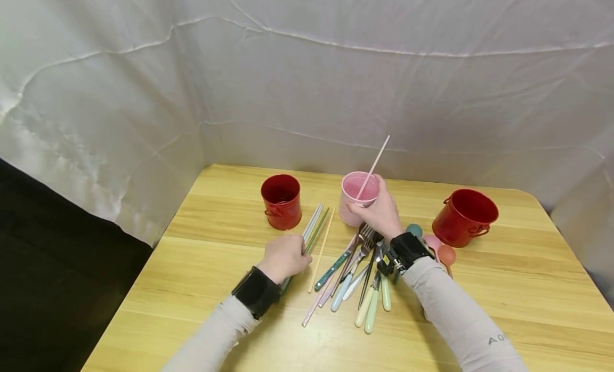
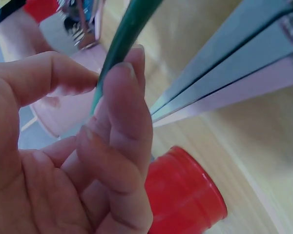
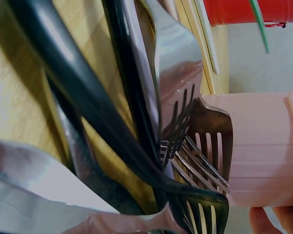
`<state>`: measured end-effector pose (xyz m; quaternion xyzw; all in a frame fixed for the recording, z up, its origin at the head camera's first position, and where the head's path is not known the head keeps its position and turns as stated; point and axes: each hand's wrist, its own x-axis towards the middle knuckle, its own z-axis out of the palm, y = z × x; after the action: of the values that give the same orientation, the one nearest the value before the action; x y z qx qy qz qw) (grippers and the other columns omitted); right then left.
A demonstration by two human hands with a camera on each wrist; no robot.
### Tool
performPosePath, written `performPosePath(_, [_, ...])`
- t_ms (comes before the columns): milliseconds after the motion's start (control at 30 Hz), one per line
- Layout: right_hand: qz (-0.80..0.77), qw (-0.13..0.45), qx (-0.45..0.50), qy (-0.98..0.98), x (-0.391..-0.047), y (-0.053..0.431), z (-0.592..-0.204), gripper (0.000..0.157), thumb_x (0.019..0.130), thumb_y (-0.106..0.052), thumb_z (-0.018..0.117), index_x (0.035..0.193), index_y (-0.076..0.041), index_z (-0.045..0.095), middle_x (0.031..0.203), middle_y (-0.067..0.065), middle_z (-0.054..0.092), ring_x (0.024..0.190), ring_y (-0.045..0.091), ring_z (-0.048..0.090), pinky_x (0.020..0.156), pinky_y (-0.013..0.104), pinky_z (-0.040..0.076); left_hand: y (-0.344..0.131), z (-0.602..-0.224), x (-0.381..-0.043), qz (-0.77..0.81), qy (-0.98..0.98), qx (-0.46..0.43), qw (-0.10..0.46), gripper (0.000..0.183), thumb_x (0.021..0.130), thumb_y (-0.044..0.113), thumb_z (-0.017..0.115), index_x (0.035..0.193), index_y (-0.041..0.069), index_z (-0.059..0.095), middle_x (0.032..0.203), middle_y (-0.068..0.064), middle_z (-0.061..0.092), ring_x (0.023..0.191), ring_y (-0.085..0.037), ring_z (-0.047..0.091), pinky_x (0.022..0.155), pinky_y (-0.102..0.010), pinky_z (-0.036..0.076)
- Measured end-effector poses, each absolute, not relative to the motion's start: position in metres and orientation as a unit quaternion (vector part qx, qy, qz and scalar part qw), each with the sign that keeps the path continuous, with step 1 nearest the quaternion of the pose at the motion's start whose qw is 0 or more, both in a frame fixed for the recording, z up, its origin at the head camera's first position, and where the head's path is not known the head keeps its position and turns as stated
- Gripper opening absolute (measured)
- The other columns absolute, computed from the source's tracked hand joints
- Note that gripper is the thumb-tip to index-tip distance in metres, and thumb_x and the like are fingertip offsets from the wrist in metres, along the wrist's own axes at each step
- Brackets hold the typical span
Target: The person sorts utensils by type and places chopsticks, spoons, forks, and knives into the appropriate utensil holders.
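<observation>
My left hand (image 1: pixel 285 257) pinches a green chopstick (image 2: pixel 129 29) between thumb and fingertips; in the left wrist view the chopstick slants up from the fingers. Beside it lie several pale blue and pink chopsticks (image 2: pixel 224 63) on the wood. My right hand (image 1: pixel 381 212) grips the pink bucket (image 1: pixel 349 215) at its right side, thumb by the front rim. One pink chopstick (image 1: pixel 381 153) leans inside that bucket and sticks out over its top. Below the right wrist lies a pile of forks (image 3: pixel 178 78) and knives, close against the bucket in the right wrist view.
A red bucket (image 1: pixel 283 215) stands upright at the back left, another red bucket (image 1: pixel 458 223) at the right. Several spoons (image 1: pixel 446 255) with round coloured bowls lie by the right wrist. A yellowish chopstick (image 1: pixel 323 249) lies between the hands. Grey cloth (image 1: pixel 307 95) hangs behind the table.
</observation>
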<state>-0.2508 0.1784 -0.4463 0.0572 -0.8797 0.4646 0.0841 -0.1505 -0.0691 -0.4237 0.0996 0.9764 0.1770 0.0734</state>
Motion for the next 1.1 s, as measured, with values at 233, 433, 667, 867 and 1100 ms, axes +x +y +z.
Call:
performPosePath(233, [0.466, 0.083, 0.055, -0.879, -0.249, 0.178, -0.445, 0.102, 0.075, -0.030, 0.087, 0.155, -0.010, 0.027, 0.139, 0.022, 0.056, 0.127, 0.039, 0.057, 0.104, 0.056, 0.050, -0.077, -0.408, -0.160, 0.246, 0.960, 0.116, 0.071, 0.019, 0.088, 0.020, 0.071, 0.072, 0.014, 0.062, 0.060, 0.003, 0.057, 0.058, -0.015, 0.053, 0.053, -0.027, 0.038])
performPosePath(433, [0.465, 0.080, 0.054, -0.880, -0.250, 0.178, -0.446, 0.103, 0.075, -0.030, 0.087, 0.155, -0.011, 0.026, 0.141, 0.021, 0.055, 0.128, 0.037, 0.057, 0.105, 0.056, 0.049, -0.076, -0.394, -0.171, 0.282, 0.951, 0.125, 0.025, 0.012, 0.092, 0.018, 0.067, 0.084, 0.010, 0.064, 0.061, 0.000, 0.059, 0.052, -0.013, 0.053, 0.050, -0.025, 0.042])
performPosePath(667, [0.465, 0.089, 0.059, -0.879, -0.250, 0.178, -0.449, 0.102, 0.075, -0.029, 0.088, 0.155, -0.009, 0.027, 0.139, 0.021, 0.056, 0.126, 0.037, 0.059, 0.104, 0.055, 0.051, -0.064, -0.377, -0.188, 0.306, 0.941, 0.143, -0.035, 0.012, 0.096, 0.018, 0.064, 0.095, 0.007, 0.066, 0.075, -0.005, 0.072, 0.057, -0.011, 0.062, 0.053, -0.022, 0.051])
performPosePath(867, [0.465, 0.089, 0.067, -0.878, -0.252, 0.176, -0.450, 0.102, 0.076, -0.030, 0.087, 0.155, -0.009, 0.026, 0.140, 0.021, 0.056, 0.126, 0.037, 0.058, 0.104, 0.055, 0.051, -0.047, -0.355, -0.210, 0.322, 0.928, 0.168, -0.088, 0.016, 0.098, 0.021, 0.060, 0.104, 0.007, 0.066, 0.087, -0.007, 0.076, 0.067, -0.017, 0.068, 0.060, -0.028, 0.057])
performPosePath(1100, [0.454, 0.090, 0.063, -0.884, -0.251, 0.173, -0.449, 0.102, 0.076, -0.033, 0.087, 0.155, -0.009, 0.027, 0.139, 0.022, 0.057, 0.125, 0.038, 0.059, 0.103, 0.055, 0.051, -0.024, -0.332, -0.233, 0.362, 0.899, 0.182, -0.167, 0.018, 0.101, 0.022, 0.058, 0.108, 0.007, 0.065, 0.098, -0.008, 0.078, 0.083, -0.018, 0.073, 0.078, -0.033, 0.060])
